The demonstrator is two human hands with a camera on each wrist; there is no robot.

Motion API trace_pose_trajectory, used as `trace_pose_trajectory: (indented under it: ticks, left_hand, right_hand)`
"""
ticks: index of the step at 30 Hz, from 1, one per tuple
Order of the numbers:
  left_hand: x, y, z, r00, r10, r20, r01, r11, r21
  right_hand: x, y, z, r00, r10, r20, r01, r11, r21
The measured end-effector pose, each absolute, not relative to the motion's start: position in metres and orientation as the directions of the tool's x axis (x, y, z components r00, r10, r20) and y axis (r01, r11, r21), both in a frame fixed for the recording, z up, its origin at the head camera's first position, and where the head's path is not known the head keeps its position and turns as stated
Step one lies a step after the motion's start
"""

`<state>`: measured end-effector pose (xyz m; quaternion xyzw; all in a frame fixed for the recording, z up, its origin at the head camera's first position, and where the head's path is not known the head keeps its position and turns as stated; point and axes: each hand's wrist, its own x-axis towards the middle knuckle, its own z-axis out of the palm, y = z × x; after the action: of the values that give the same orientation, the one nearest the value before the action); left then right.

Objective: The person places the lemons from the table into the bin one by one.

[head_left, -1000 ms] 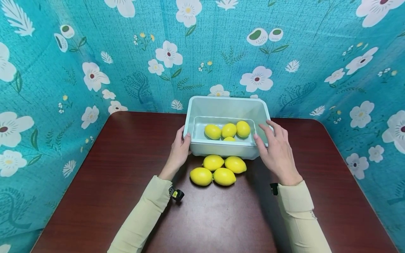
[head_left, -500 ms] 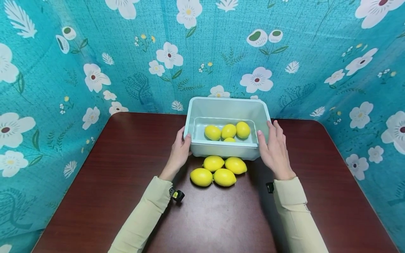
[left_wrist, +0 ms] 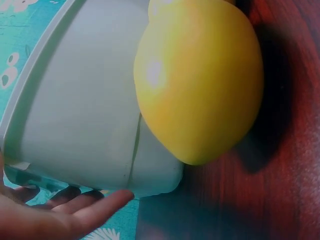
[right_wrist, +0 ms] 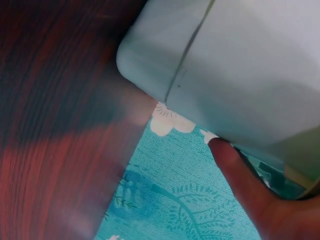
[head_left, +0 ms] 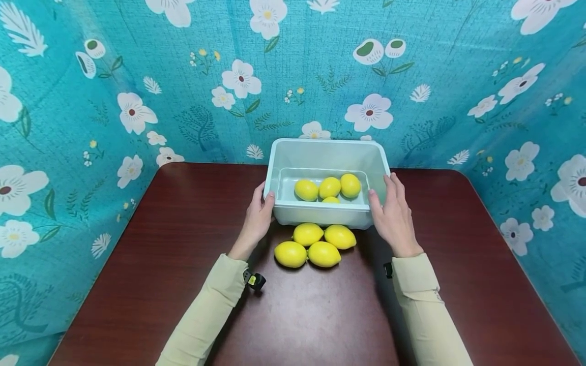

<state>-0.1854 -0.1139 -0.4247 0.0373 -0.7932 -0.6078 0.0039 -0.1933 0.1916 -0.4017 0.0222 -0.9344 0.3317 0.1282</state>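
A pale blue-green plastic bin (head_left: 320, 213) stands at the back of the table, with several yellow lemons (head_left: 306, 190) on its floor; the front wall partly hides one. My left hand (head_left: 257, 218) grips its left end, thumb at the front rim and fingers along the outside. At the right end, my right hand (head_left: 396, 218) holds the bin, thumb at the front corner and fingers against the side. Several more lemons (head_left: 324, 254) lie on the table in front of it. One lemon (left_wrist: 200, 85) looms large before the bin in the left wrist view.
The dark reddish-brown table (head_left: 183, 244) extends to both sides and toward me. A turquoise floral cloth (head_left: 311, 66) hangs close behind the bin and along both sides of the table.
My right hand has come in to the left and settled against the bin's right end. The left hand, bin and lemons have stayed in place; the view has shifted slightly.
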Motion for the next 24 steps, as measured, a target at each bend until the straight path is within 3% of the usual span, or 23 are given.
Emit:
trace_pose_trajectory:
  ticks: [8,14,18,21,24]
  left_hand:
    - [-0.182,-0.119,-0.420,-0.997,-0.071,-0.004,-0.023,0.273,0.962]
    - [-0.169,-0.126,-0.415,-0.977,-0.122,0.175,0.110,0.414,0.904]
    - [-0.155,-0.131,-0.412,-0.916,-0.106,0.387,0.260,0.580,0.772]
    - [-0.142,-0.133,-0.411,-0.844,-0.005,0.536,0.388,0.683,0.618]
    - [-0.127,-0.134,-0.413,-0.783,0.129,0.609,0.484,0.742,0.464]
  right_hand:
    - [-0.195,0.190,-0.402,-0.972,0.048,0.228,-0.108,0.776,-0.622]
    - [-0.193,0.191,-0.403,-0.971,0.043,0.236,-0.114,0.783,-0.611]
    - [-0.192,0.193,-0.405,-0.966,0.045,0.255,-0.122,0.788,-0.603]
    - [-0.192,0.193,-0.406,-0.964,0.050,0.262,-0.122,0.790,-0.600]
    - [-0.192,0.194,-0.405,-0.963,0.047,0.266,-0.126,0.793,-0.596]
